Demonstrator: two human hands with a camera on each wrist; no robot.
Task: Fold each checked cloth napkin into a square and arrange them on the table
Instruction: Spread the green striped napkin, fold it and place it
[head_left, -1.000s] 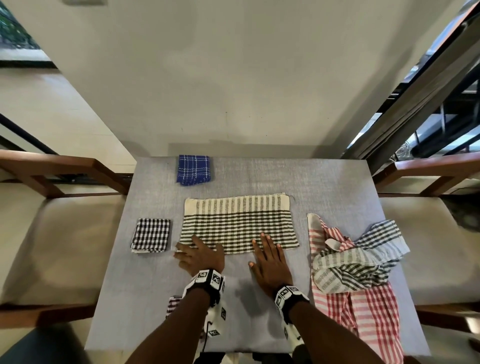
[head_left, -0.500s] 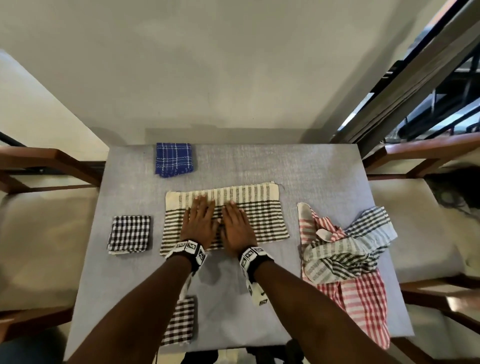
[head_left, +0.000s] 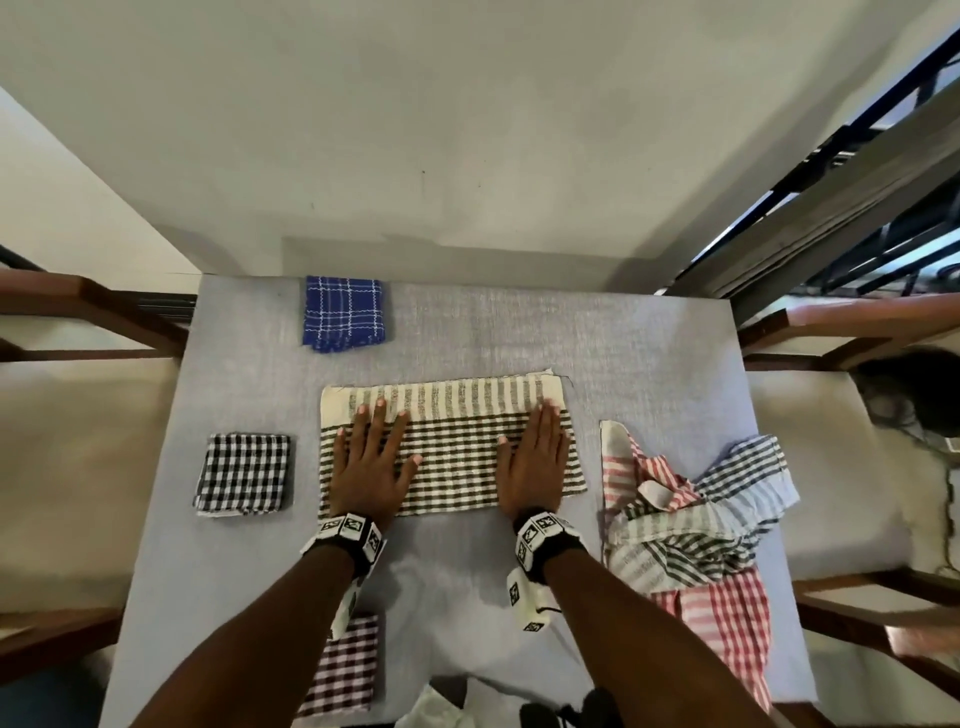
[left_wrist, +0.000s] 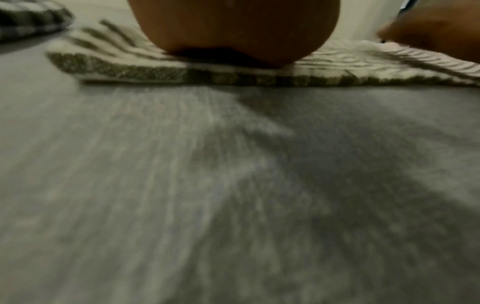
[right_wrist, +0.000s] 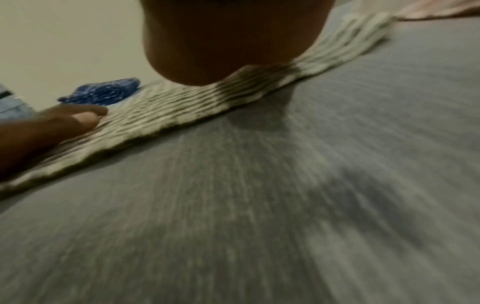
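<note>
An olive and cream checked napkin (head_left: 457, 441) lies folded into a wide strip in the middle of the grey table (head_left: 467, 332). My left hand (head_left: 371, 452) presses flat on its left half, fingers spread. My right hand (head_left: 535, 457) lies flat on its right half, fingers straight and together. Folded squares lie around it: a blue one (head_left: 344, 313) at the back, a black and white one (head_left: 243, 473) at the left, a maroon checked one (head_left: 344, 665) under my left forearm. The wrist views show the napkin's near edge (left_wrist: 233, 76) (right_wrist: 182, 107) under each palm.
A loose heap of unfolded napkins (head_left: 691, 530), red-checked and grey-striped, lies at the table's right side. Wooden chairs with cream seats (head_left: 67, 457) (head_left: 831, 467) flank the table. A wall stands just behind the far edge.
Both hands moved from the napkin's near edge onto the cloth, side by side at its middle. They then slid apart, the left leftward and the right rightward.
</note>
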